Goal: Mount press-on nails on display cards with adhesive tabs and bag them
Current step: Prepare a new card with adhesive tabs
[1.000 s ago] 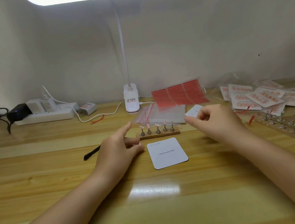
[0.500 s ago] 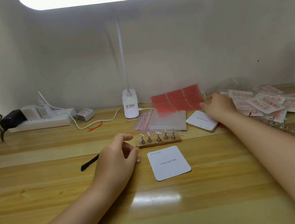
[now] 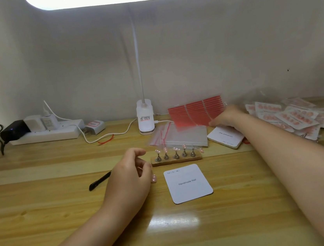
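The right hand (image 3: 224, 116) reaches to the back of the table (image 3: 44, 198) and takes hold of the red adhesive tab sheet (image 3: 194, 111) at its lower right corner; motion blur hides the fingers, so whether they pinch the sheet or only press on it cannot be told. The left hand (image 3: 130, 177) hovers just left of the wooden nail stand (image 3: 176, 159), fingers loosely curled and holding nothing. A blank display card (image 3: 188, 183) printed "Handmade Nail" lies flat in front of the stand, which carries five pink press-on nails (image 3: 175, 149) on small pegs. The tab sheet overlaps a stack of clear zip bags (image 3: 179, 137), and a pile of spare cards (image 3: 226, 136) sits right under the right wrist. The likely trouble is dragging: pulling the thin sheet forward could sweep the slippery bags or the card pile along with it. A low pass over the stand could also knock the lightly perched nails off their pegs, and a sixth nail seems to lie loose at the stand's right end. The sheet may also curl or crease if gripped by one corner.
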